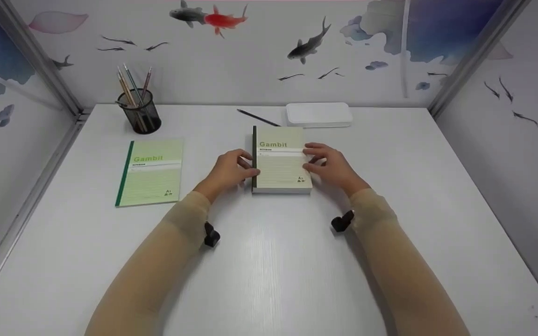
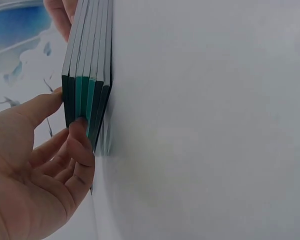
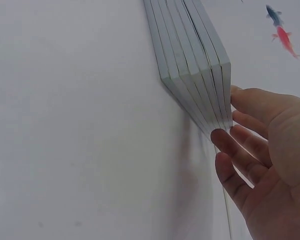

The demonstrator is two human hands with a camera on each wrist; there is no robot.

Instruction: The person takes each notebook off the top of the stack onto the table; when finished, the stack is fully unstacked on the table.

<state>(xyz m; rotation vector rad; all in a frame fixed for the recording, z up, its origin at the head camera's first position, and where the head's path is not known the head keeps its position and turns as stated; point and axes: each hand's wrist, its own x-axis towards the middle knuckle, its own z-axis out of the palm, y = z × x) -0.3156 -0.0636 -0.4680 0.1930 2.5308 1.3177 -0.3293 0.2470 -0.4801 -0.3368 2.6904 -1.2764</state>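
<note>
A neat stack of notebooks (image 1: 280, 161), with a pale green "Gambit" cover on top, sits on the table between both hands. Dark and green spines (image 2: 82, 102) face the left hand (image 1: 231, 170), whose thumb lies at the top cover's edge while its bent fingers touch the spines. On the opposite side, the right hand (image 1: 332, 165) holds the page edges (image 3: 205, 95) with its thumb near the top cover and its fingers curved along the side. A single green notebook (image 1: 152, 172) with a green spine lies apart, left of the left hand.
Behind the stack are a dark pencil (image 1: 257, 117) and a white case (image 1: 319, 115). A black mesh pen holder (image 1: 145, 116) with several pencils stands at the back left. Printed panels (image 1: 259, 56) border the white table (image 1: 269, 270) at the back and sides.
</note>
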